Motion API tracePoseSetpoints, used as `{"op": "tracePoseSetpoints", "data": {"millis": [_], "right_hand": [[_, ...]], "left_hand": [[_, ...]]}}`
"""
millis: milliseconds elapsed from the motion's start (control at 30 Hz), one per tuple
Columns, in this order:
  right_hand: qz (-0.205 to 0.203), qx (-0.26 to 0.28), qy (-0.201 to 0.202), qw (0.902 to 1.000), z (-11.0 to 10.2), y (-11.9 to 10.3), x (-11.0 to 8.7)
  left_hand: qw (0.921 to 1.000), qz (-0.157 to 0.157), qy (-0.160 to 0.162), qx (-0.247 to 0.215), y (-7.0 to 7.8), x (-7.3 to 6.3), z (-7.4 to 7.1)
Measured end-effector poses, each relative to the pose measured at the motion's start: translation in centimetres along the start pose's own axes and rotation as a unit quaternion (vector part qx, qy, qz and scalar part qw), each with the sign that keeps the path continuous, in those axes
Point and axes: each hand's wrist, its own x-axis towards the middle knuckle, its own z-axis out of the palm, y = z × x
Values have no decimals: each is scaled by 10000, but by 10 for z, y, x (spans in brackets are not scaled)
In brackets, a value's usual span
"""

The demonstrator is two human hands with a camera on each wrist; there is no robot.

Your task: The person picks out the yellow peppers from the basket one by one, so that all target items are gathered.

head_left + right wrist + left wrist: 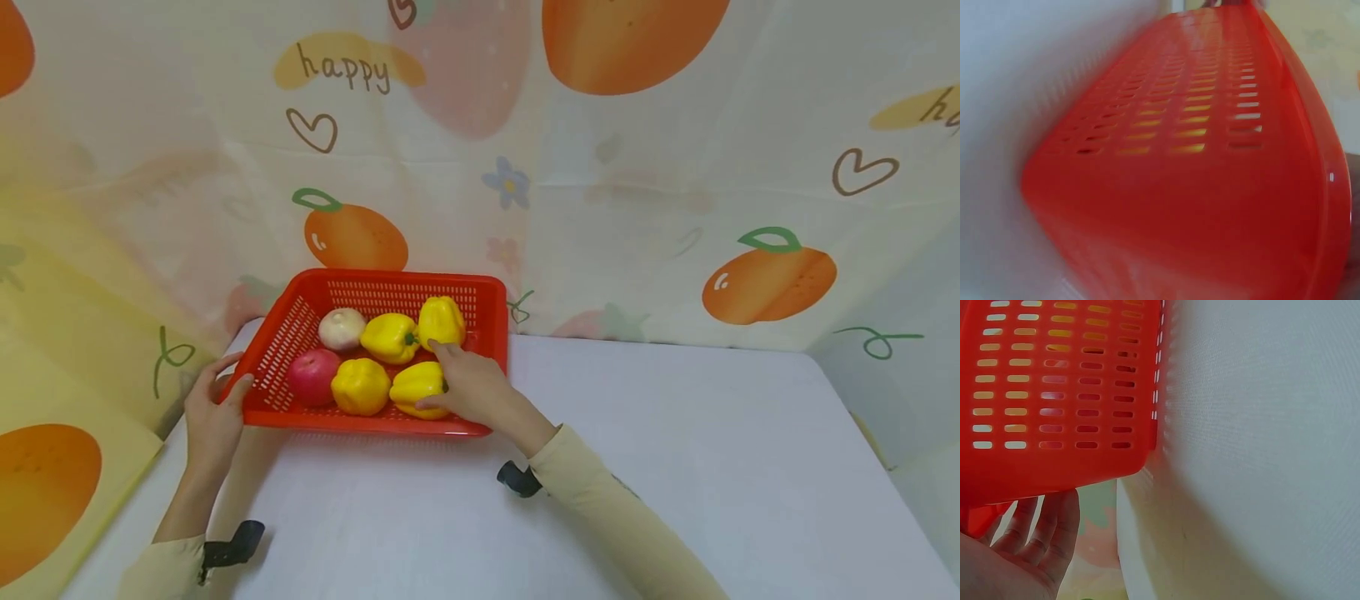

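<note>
A red plastic basket (382, 425) with slotted walls stands at the back left of the table. My left hand (210, 412) grips its left rim, thumb on top and the other fingers beneath the edge, as the left wrist view shows. The right hand (476, 385) reaches over the right rim, its thumb touching or just above a yellow bell pepper (412, 387). Its forefinger is extended by another yellow pepper (441, 318). Beside these lie two more yellow peppers, one behind (387, 337) and one in front (360, 387), a pinkish-red round fruit (311, 377) and a whitish bulb (342, 328).
The white tabletop (675, 467) extends to the right and in front of the basket. A patterned cloth (600, 208) hangs behind the table and along its sides. Each wrist carries a small black camera mount, one by the left sleeve (165, 571) and one by the right sleeve (600, 492).
</note>
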Motion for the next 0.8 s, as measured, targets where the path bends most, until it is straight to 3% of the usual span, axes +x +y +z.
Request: {"op": "tracePoseSetpoints", "data": {"millis": [233,433,600,800], "right_hand": [[510,-412,-426,9969,8,-7,11],[799,85,-540,9953,16,-6,19],[884,823,-149,9926,17,-6,21],[468,1326,368,9894,14,-6,18]], "left_hand": [[9998,70,10,-179,-1,0,2],[9998,-25,83,-177,1,-1,5],[9999,-47,141,30,3,0,5],[9999,34,141,-70,1,-1,4]]}}
